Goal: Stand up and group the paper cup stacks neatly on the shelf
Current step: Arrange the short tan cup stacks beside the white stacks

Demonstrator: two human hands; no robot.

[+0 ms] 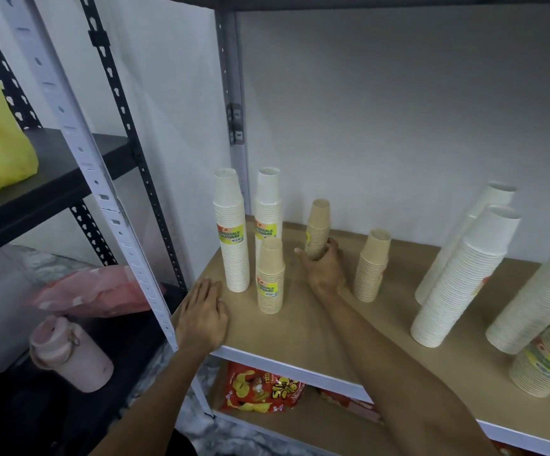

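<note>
Likely light and top-heavy: nested paper cup stacks, stiff along their length but easily crushed at the rims and prone to toppling if pushed high up. Best hold judged to be low on the column, fingers wrapped around the base.

Left hand [202, 315]: flat and open, palm down on the tan board shelf [316, 327] at its front-left corner, holding nothing.

At 11 o'clock from that hand, two tall white paper cup stacks with yellow labels [231, 238] stand upright side by side near the rear left post. Just in front of them, at about 1 o'clock from the left hand, a short brown paper cup stack with a yellow label [270, 278] stands upright.

Right hand [321, 266]: fingers curled around the base of a second short brown paper cup stack [318, 230], which stands upright behind the first, slightly apart from it.

At 3 o'clock from the right hand, a third brown paper cup stack [373, 264] stands upright, alone.

Far right: three long white paper cup stacks [464, 278] lean over, tilted to the right, not yet upright. Below them at the frame edge sits a squat pale labelled cup stack [543, 366].
</note>
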